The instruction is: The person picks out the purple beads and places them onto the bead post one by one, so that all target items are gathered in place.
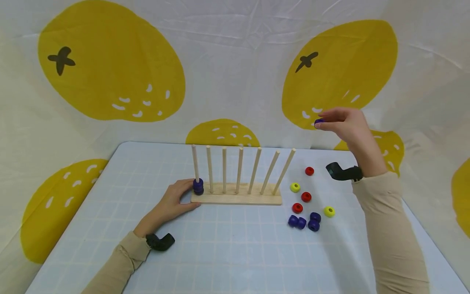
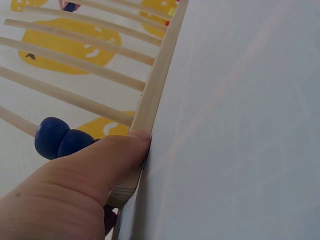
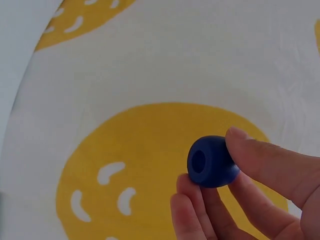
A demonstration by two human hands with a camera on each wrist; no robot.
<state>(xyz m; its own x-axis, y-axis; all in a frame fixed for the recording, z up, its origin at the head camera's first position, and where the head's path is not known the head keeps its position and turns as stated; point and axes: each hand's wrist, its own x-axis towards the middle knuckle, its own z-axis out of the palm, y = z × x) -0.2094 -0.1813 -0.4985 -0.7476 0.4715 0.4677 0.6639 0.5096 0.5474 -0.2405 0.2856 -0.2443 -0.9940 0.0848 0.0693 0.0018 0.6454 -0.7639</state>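
A wooden peg rack (image 1: 238,199) with several upright pegs stands on the table. My left hand (image 1: 172,200) grips its left end, the thumb on the front edge and the fingers round the far side. Blue beads (image 1: 198,187) are stacked at the bottom of the leftmost peg; the left wrist view shows two of these blue beads (image 2: 52,137) above the thumb. High at the right, my right hand (image 1: 346,122) pinches a blue bead (image 3: 212,161) between thumb and fingers. The hole of that bead shows in the right wrist view.
Right of the rack lie loose beads: several blue beads (image 1: 313,225), three red beads (image 1: 306,197) and two yellow beads (image 1: 329,211). The white table (image 1: 235,253) has a pale grid. Behind it hangs a white cloth (image 1: 235,61) printed with yellow fruit.
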